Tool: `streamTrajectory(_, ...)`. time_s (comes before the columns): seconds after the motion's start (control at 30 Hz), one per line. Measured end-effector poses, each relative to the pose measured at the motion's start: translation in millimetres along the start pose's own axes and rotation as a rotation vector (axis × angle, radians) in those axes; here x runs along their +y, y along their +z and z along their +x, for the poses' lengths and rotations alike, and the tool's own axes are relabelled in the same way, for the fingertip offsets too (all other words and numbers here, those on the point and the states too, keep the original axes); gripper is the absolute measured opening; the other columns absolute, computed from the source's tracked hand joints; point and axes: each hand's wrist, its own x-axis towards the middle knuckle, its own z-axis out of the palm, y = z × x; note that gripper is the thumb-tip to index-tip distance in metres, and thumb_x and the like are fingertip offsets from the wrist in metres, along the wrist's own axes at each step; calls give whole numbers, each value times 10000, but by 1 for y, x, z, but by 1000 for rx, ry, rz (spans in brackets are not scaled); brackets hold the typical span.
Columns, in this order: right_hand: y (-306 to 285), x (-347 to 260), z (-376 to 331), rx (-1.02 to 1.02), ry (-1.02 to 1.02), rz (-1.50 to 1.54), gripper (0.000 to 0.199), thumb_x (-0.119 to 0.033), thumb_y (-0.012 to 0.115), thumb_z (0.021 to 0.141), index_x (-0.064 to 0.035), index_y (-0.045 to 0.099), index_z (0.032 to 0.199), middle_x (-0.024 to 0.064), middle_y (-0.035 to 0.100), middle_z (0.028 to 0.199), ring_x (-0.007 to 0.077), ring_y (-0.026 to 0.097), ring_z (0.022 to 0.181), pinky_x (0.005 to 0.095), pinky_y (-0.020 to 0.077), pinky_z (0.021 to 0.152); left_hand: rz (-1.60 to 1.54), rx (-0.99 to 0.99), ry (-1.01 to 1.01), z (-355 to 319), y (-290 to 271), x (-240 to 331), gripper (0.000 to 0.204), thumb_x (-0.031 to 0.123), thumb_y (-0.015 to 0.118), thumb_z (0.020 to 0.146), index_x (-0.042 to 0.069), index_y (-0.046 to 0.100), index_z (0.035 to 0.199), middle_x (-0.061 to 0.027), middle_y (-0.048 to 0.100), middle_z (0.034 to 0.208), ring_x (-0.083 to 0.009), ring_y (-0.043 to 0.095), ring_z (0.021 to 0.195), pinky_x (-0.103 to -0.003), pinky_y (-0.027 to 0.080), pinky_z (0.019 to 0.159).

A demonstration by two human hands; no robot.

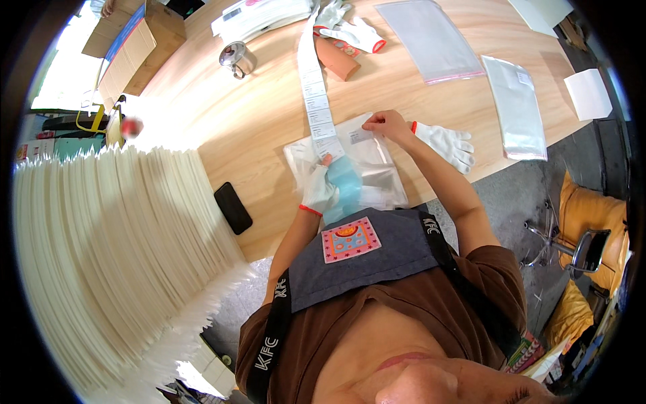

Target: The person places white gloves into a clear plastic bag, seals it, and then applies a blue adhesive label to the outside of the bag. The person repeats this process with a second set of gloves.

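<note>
My left hand [319,188] wears a white glove with a red cuff, its thumb tip bare. It is closed on the lower end of a long strip of white labels [313,87]. Under it lie clear plastic bags [383,172] and a light blue sheet [347,180]. My bare right hand [388,126] has its fingers pinched together at the top right of the bags, beside a printed label [361,137] on them. Whatever is between those fingertips is too small to make out. A loose white glove [446,145] rests just right of my right wrist.
A tall stack of white sheets [121,256] stands at left, beside a black phone [233,207]. Farther back are a metal mug [237,59], a cardboard box [138,57], an orange-brown cylinder [336,59] and more gloves [360,35]. Flat plastic bags [515,108] lie at right.
</note>
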Motion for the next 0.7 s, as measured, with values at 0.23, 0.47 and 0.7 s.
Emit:
streamTrajectory(0.23, 9, -3, 6, 100, -21, -199, 135, -174, 713, 696, -69, 692, 777, 27, 621, 693, 106, 543, 609, 257, 438, 569, -23, -8, 6, 4, -7, -5, 245, 105, 550, 877, -11, 540, 1092, -79, 615, 993, -162, 599, 840, -280, 495, 709)
streamTrajectory(0.47, 21, -4, -12, 414, -380, -490, 194, -176, 753, 615, -99, 665, 769, 107, 609, 915, 252, 582, 801, 337, 467, 703, -10, -13, -29, 5, -11, -6, 246, 104, 550, 878, -11, 540, 1094, -81, 617, 993, -164, 599, 850, -278, 495, 722)
streamTrajectory(0.7, 20, -22, -32, 201, -140, -12, 511, -124, 752, 645, -123, 560, 1118, 103, 608, 865, 200, 574, 710, 288, 475, 656, 1, -21, -52, -2, -3, 0, 264, 105, 517, 895, 11, 516, 1141, -78, 606, 1043, -170, 592, 903, -292, 493, 767)
